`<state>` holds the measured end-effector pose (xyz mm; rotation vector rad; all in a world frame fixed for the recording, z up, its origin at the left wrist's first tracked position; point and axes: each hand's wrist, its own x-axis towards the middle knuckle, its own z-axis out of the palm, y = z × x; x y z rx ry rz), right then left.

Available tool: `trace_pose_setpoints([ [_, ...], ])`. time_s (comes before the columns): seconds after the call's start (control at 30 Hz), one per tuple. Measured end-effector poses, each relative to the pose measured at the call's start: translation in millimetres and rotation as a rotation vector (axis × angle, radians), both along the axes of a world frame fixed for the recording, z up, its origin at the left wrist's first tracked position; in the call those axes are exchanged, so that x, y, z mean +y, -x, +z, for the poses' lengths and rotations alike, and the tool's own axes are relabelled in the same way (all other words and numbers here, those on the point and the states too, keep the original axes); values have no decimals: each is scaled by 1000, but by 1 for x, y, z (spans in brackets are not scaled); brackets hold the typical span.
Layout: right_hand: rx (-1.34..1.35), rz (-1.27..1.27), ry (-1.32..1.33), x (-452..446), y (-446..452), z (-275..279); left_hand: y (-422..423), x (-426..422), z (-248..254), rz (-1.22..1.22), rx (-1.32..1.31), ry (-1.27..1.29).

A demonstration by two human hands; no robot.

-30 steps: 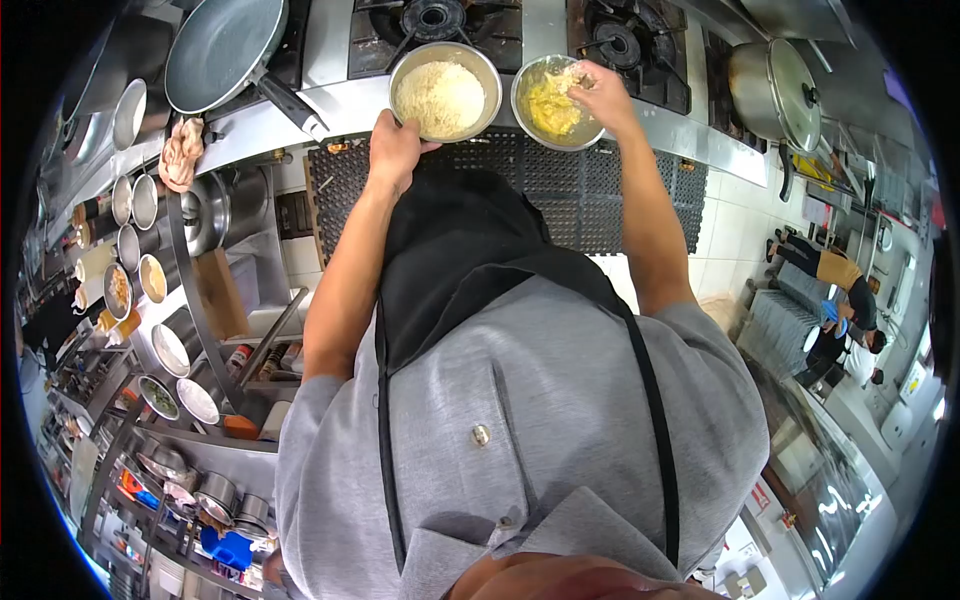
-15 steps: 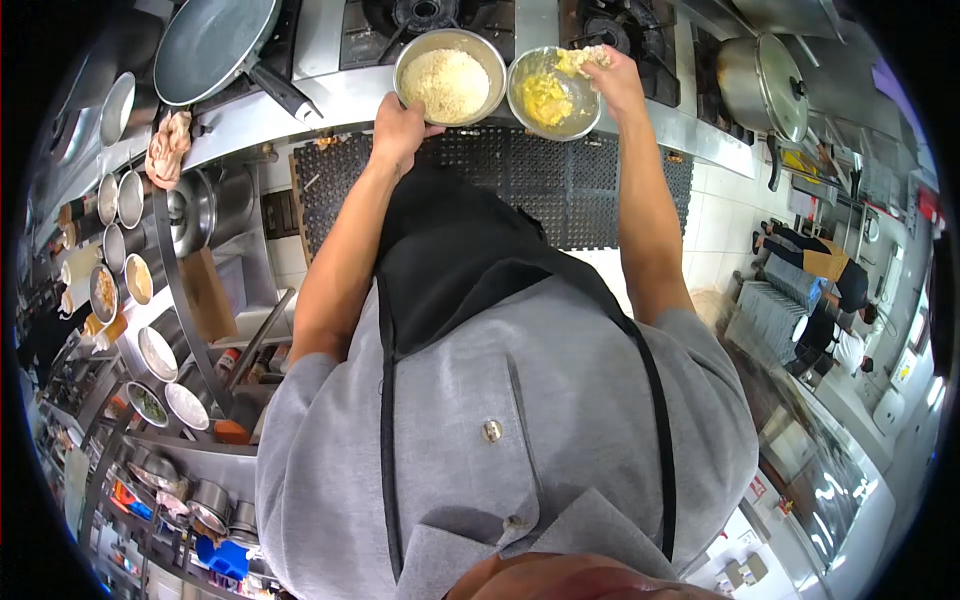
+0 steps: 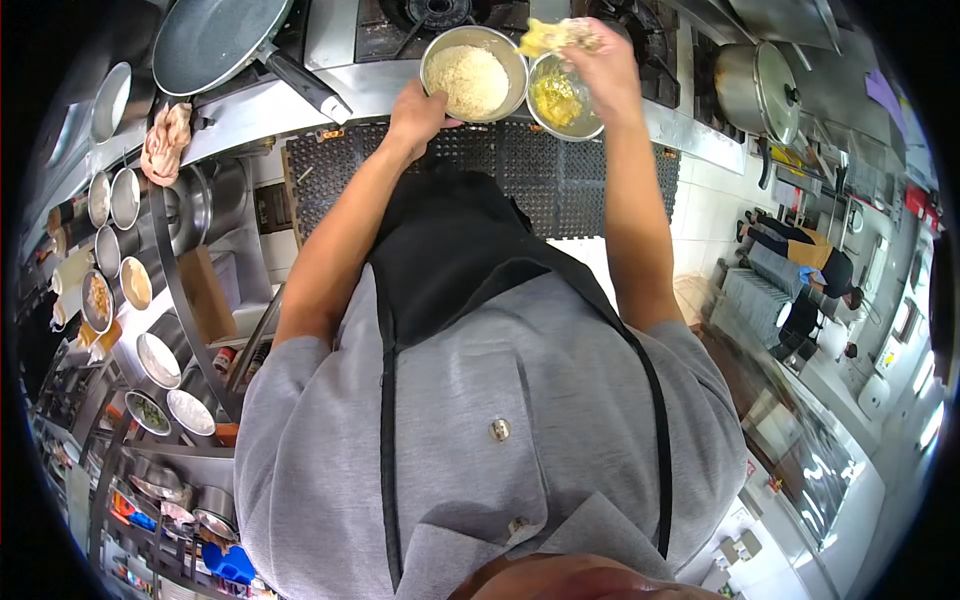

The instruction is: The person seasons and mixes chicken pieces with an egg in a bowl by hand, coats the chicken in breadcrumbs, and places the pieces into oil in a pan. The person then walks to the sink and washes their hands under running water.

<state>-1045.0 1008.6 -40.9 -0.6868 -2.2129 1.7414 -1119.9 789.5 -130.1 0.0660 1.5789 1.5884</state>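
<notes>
Left hand (image 3: 415,118): fingers grasping the crumb bowl, thumb over its rim on the side nearest the body, another finger showing beneath it
Right hand (image 3: 603,72): fingers pinching the piece, palm largely turned from view, so the exact grip of each finger cannot be told
Piece (image 3: 546,38): at the tips of the right fingers, yellow and wet-looking at its free end, pale flecks on the part close to the fingers; it is in the air, pointing left from them
Crumb bowl (image 3: 515,70): at the left fingers, well to the left of the right ones, with pale crumbs (image 3: 468,82) inside; whether the worktop (image 3: 375,85) bears its weight cannot be told
Mix bowl (image 3: 582,125): below the right fingers and partly hidden by them, with yellow mix (image 3: 556,102) inside, just beside the crumb bowl
Change, right hand: a second ago its fingers were down in the mix bowl, half a second ago above its far right side; now they are raised and the piece reaches left toward the crumb bowl
Change, bowls: the gap seen between them a second ago has nearly closed, the left fingers grasping the crumb bowl as before
Pan (image 3: 215,45): well left of the left fingers, beyond them, its handle (image 3: 305,88) pointing their way
Pot (image 3: 738,90): right of the right fingers, lid on
</notes>
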Motion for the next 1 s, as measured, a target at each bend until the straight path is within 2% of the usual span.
trace_pose_setpoints([
  [0.03, 75, 53, 31, -12, 1, -11, 1, -1, -2, -1, -4, -2],
  [0.1, 35, 86, -74, -24, -9, -50, 4, -1, -11, -4, -3, 28],
  [0.17, -110, 505, -753, -31, -20, -80, 3, -3, -21, 1, -6, -4],
  [0.3, -316, 411, -558, -52, -9, -49, 2, -2, -30, 74, 23, 16],
  [0.4, -330, 356, -768, -44, 25, -58, 2, -2, -31, 75, 34, -9],
  [0.43, -331, 356, -767, -40, 37, -77, 2, -1, -33, 75, 33, -7],
  [0.47, -250, 434, -855, -33, 47, -106, 3, 0, -36, 70, 19, -21],
  [0.5, -167, 513, -940, -38, 54, -112, 3, -1, -34, 66, 4, -32],
  [0.53, -200, 717, -1037, -39, 57, -115, 3, -2, -31, 70, 3, -27],
  [0.57, -196, 720, -1033, -42, 56, -119, 3, -2, -29, 43, 5, 8],
  [0.67, -321, 853, -1267, -52, 58, -109, 4, -2, -27, 22, 26, 8],
  [0.77, -376, 960, -1243, -51, 60, -87, 3, -3, -24, 24, 19, 8],
  [0.8, -202, 954, -1220, -41, 60, -99, 5, -3, -23, 16, 1, 41],
  [0.83, -199, 960, -1224, -35, 60, -94, 4, -3, -28, 22, 1, 39],
  [0.9, -286, 926, -721, -22, 64, -86, 5, -2, -30, 31, 63, 43],
  [0.93, -264, 894, -636, -16, 64, -87, 5, -2, -28, 32, 63, 40],
  [1.0, -282, 839, -633, -11, 62, -87, 6, -3, -20, 16, 32, 35],
])
